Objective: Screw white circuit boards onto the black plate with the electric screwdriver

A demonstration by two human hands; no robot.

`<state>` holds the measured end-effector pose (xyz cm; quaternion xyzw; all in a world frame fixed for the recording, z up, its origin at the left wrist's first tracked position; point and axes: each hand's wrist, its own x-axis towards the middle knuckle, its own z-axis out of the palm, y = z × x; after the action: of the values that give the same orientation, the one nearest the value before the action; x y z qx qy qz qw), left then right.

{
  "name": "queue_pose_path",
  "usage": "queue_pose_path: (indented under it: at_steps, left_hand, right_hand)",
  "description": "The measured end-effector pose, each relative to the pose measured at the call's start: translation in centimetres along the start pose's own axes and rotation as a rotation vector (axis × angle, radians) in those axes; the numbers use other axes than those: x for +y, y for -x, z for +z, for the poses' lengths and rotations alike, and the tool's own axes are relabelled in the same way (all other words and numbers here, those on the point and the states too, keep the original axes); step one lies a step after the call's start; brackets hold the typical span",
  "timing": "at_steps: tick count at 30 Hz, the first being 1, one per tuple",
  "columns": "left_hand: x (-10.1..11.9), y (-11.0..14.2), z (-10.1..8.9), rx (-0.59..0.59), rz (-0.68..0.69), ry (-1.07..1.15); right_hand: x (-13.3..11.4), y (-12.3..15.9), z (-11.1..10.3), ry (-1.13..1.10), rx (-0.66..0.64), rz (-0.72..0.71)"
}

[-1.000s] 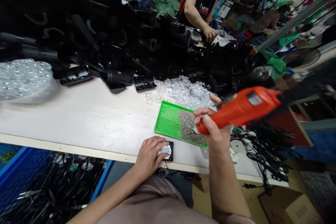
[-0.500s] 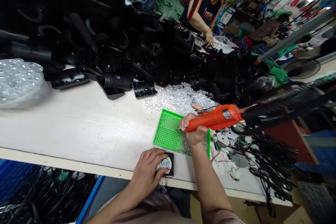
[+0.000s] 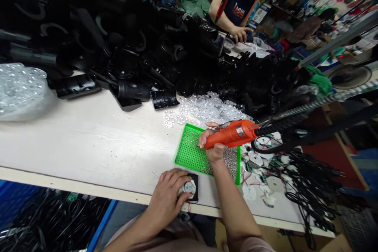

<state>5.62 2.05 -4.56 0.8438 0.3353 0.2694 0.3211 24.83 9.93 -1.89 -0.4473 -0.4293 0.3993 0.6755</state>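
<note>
My right hand [image 3: 213, 145] is wrapped round an orange electric screwdriver [image 3: 233, 134], whose tip points down at a green perforated tray [image 3: 189, 147] strewn with several small silver screws [image 3: 232, 158]. A black coiled cord runs from the tool's back end off to the right. My left hand [image 3: 168, 193] rests near the table's front edge, its fingers pressed on a small black square part with a white round disc [image 3: 190, 187] and thin red wires.
A big heap of black plastic housings [image 3: 132, 47] fills the back of the white table [image 3: 82, 141]. Clear lenses [image 3: 203, 108] lie behind the tray, a bag of them [image 3: 20, 92] at far left. White discs and black cables [image 3: 280, 173] lie right. Another person [image 3: 233, 8] works opposite.
My right hand has carried the screwdriver down and leftward, from beside the tray to over its middle. My left hand has stayed on the small black part.
</note>
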Motion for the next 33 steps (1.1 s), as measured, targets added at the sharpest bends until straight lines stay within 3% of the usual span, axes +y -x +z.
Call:
queue_pose_path:
  at_steps: [4,8,12,18,28,31,33]
  left_hand:
    - [0.0,0.1,0.0,-0.002,-0.01,-0.002]
    - [0.0,0.1,0.1,0.007,0.006,0.004]
    - [-0.1,0.1,0.2,0.02,0.008,-0.004]
    - [-0.1,0.2,0.4,0.018,0.021,-0.018]
    - [0.0,0.2,0.4,0.0,0.004,-0.022]
    - [0.1,0.3,0.4,-0.017,-0.006,-0.025]
    - [0.2,0.3,0.4,-0.03,-0.015,-0.022]
  right_hand:
    - [-1.3,-0.2,0.5,0.026,-0.027,0.001]
    - [-6.7,0.6,1.5,-0.023,0.109,-0.106]
    - [-10.4,4.2,2.4,-0.144,0.108,-0.06]
    - [-7.4,9.1,2.4,-0.133,0.184,0.008]
    - [-5.6,9.5,2.7,-0.047,0.152,0.072]
    - [-5.1,9.9,2.3,-0.029,0.081,0.035]
    - [-5.1,10.2,1.8,0.046,0.009,0.09]
